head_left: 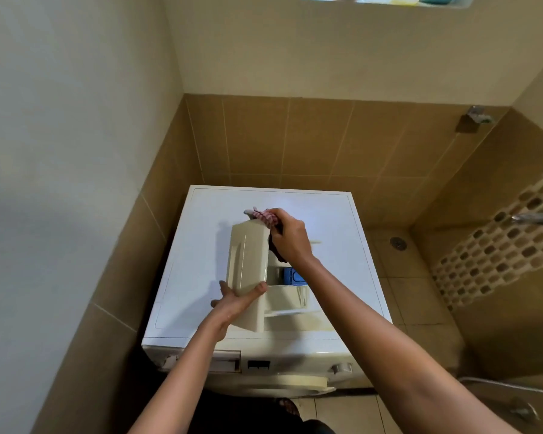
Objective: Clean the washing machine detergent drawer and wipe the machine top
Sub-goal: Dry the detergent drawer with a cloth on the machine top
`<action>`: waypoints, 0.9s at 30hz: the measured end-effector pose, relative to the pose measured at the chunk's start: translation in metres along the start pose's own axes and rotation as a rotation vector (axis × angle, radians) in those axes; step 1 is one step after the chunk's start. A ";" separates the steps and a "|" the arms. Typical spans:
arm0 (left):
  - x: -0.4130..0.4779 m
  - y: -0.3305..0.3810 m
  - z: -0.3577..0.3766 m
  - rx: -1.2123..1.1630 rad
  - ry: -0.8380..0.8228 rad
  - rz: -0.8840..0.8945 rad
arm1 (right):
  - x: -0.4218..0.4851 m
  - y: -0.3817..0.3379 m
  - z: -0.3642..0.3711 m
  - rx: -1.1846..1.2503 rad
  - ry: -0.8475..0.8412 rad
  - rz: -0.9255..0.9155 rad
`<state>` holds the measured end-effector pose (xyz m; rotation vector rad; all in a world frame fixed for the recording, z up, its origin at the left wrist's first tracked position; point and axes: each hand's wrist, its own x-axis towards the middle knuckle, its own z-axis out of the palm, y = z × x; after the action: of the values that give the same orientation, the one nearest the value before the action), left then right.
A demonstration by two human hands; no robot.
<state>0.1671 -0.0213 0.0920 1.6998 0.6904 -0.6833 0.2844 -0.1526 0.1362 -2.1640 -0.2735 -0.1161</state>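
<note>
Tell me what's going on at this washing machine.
A person has the detergent drawer pulled out and holds it over the machine top. The left hand grips its near end, while the right hand holds a red checked cloth against its far end. The drawer slot on the machine's front stands empty.

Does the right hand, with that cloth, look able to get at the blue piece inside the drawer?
Probably yes. The drawer is out of the machine, its blue piece lies uncovered close by the right hand holding the cloth, and the left hand grips only the front panel's end.
</note>
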 end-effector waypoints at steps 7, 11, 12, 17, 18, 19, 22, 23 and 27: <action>0.003 -0.005 0.007 -0.062 0.006 0.029 | -0.016 -0.002 0.032 0.076 -0.121 0.062; 0.007 -0.013 0.002 -0.095 -0.025 0.075 | -0.018 0.010 0.019 0.254 -0.030 0.195; 0.006 -0.013 0.001 -0.118 -0.039 0.090 | -0.018 0.015 0.015 0.369 0.006 0.268; 0.012 -0.018 -0.004 -0.240 -0.067 0.108 | -0.022 0.046 -0.012 1.116 0.178 0.732; 0.015 -0.018 -0.006 -0.250 -0.077 0.102 | -0.025 0.052 -0.019 1.179 0.206 0.782; 0.016 -0.017 -0.007 -0.250 -0.088 0.094 | -0.028 0.057 -0.025 1.206 0.241 0.809; 0.018 -0.010 -0.007 -0.213 -0.101 0.094 | -0.037 0.068 -0.039 1.119 0.302 0.852; 0.018 -0.007 -0.007 -0.212 -0.096 0.085 | -0.039 0.068 -0.043 1.080 0.304 0.847; 0.022 0.004 -0.003 -0.175 -0.053 0.067 | -0.046 0.069 -0.044 0.743 0.417 0.638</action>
<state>0.1853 -0.0173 0.0788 1.5326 0.6346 -0.6008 0.2575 -0.2336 0.0973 -1.3557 0.5401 -0.0787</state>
